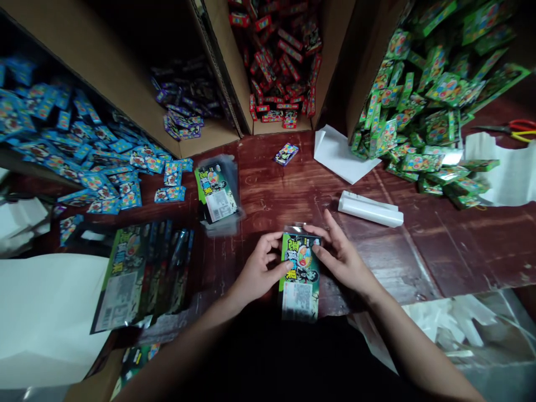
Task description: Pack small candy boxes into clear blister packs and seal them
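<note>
left hand (264, 268): loosely curled | right hand (345, 262): index finger (333, 228) extended | forearms (412, 329): angled inward

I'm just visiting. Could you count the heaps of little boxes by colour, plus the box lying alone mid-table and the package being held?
Blue heap: 1
Purple heap: 1
Red heap: 1
Green heap: 1
Lone box: 1
Package between left hand and right hand: 1
Total: 6
</note>
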Action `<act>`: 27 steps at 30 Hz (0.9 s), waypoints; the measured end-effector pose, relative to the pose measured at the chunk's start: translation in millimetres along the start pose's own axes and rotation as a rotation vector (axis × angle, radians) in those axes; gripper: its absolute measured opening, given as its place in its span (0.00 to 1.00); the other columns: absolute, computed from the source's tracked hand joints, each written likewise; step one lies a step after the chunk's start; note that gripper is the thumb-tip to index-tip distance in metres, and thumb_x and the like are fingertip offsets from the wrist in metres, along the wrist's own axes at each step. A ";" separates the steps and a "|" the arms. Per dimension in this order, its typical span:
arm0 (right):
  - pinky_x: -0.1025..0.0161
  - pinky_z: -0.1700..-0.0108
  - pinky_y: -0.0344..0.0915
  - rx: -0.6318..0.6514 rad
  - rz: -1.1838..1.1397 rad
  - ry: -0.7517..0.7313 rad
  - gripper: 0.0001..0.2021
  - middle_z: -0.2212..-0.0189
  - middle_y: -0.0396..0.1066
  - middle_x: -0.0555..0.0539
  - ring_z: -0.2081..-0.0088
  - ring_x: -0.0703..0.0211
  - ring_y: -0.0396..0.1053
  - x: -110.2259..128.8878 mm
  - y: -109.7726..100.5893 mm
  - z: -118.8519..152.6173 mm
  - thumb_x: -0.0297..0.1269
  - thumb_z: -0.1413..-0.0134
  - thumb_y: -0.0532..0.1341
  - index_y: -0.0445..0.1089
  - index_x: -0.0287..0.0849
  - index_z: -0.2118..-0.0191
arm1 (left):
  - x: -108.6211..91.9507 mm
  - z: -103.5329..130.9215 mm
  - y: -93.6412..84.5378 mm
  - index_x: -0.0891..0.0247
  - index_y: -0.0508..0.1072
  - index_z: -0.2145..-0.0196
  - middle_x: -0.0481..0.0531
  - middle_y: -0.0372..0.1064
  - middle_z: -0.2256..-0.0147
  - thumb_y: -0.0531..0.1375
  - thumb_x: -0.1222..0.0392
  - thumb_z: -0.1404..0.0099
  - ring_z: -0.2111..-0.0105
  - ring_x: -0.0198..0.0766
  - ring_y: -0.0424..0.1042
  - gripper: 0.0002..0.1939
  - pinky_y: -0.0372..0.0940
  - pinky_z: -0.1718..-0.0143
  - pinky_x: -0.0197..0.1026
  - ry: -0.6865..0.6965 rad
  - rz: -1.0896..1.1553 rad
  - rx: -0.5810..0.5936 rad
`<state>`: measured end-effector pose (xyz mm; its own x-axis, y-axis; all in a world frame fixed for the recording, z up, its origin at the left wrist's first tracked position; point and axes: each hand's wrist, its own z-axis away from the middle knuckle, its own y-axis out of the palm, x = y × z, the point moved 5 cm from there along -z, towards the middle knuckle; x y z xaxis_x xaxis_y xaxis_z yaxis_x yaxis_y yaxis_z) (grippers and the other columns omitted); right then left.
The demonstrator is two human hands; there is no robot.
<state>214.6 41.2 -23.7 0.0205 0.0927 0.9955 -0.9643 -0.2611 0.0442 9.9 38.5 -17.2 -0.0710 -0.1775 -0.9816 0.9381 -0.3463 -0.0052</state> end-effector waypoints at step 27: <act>0.57 0.56 0.72 -0.240 -0.055 -0.011 0.45 0.64 0.74 0.51 0.63 0.59 0.73 36.7 8.8 -4.1 0.39 0.45 0.69 0.44 0.54 0.28 | -45.0 -31.9 -5.5 0.64 0.76 0.64 0.52 0.77 0.64 0.64 0.58 0.36 0.63 0.37 0.75 0.06 0.69 0.56 0.42 -0.012 -0.147 0.030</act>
<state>205.8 46.2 12.9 0.0765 0.0901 0.9930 -0.9967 -0.0196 0.0786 18.7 77.8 20.9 -0.2112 -0.1342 -0.9682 0.9069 -0.3965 -0.1429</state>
